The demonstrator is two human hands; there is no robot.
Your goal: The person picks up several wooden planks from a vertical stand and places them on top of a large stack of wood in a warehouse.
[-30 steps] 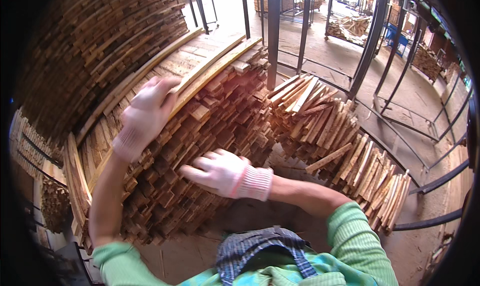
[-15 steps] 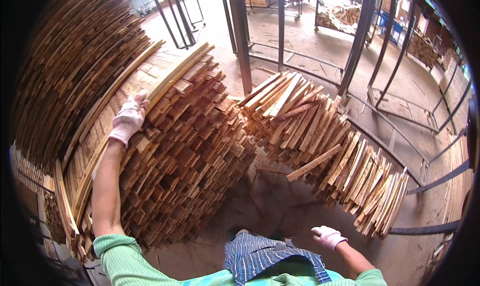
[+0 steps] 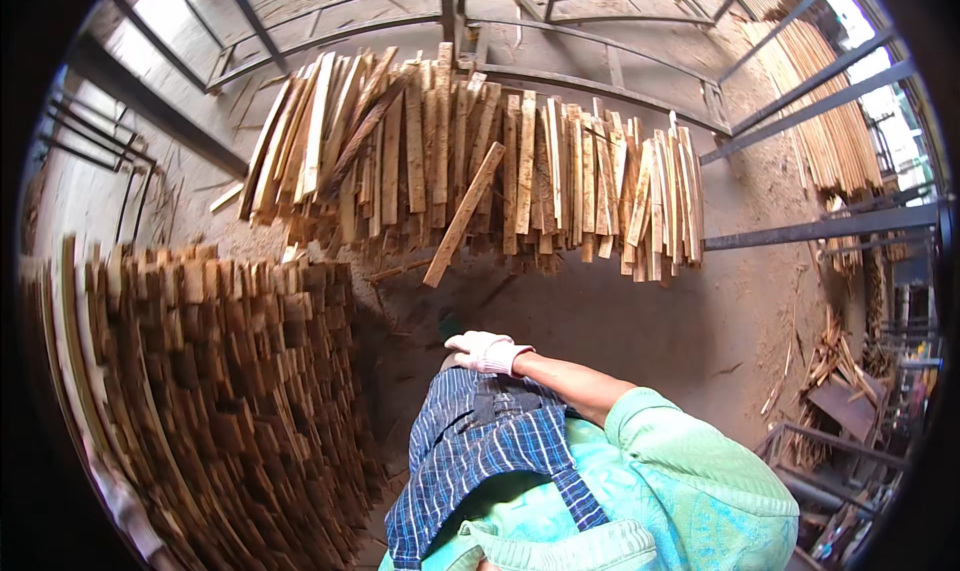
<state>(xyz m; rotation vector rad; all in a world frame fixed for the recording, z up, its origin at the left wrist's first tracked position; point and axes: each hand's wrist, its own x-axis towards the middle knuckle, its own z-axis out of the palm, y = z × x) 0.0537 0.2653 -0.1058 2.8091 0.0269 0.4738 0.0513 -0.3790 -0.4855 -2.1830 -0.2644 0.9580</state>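
Observation:
My right hand (image 3: 487,352), in a pale knitted glove, hovers by the blue striped apron (image 3: 500,441) at my waist. Its fingers look loosely extended, with nothing seen in them. At the lower left rim, my left hand (image 3: 122,501) is a gloved blur along the outer side of a tall stack of wooden strips (image 3: 225,371). Whether its fingers close on a strip is not visible. Ahead lies a long, loose row of wooden strips (image 3: 415,151), their ends toward me. One slanting strip (image 3: 465,216) sticks out over the row's front.
Dark metal frames (image 3: 600,41) stand behind the loose row, and a metal bar (image 3: 820,228) extends to its right. More long strips (image 3: 810,111) are piled at the far right. Scrap wood (image 3: 840,376) and a low metal rack (image 3: 835,446) lie lower right.
My view has swung right, bringing the loose row to the middle and the tall stack to the lower left. My right hand has come in toward the apron.

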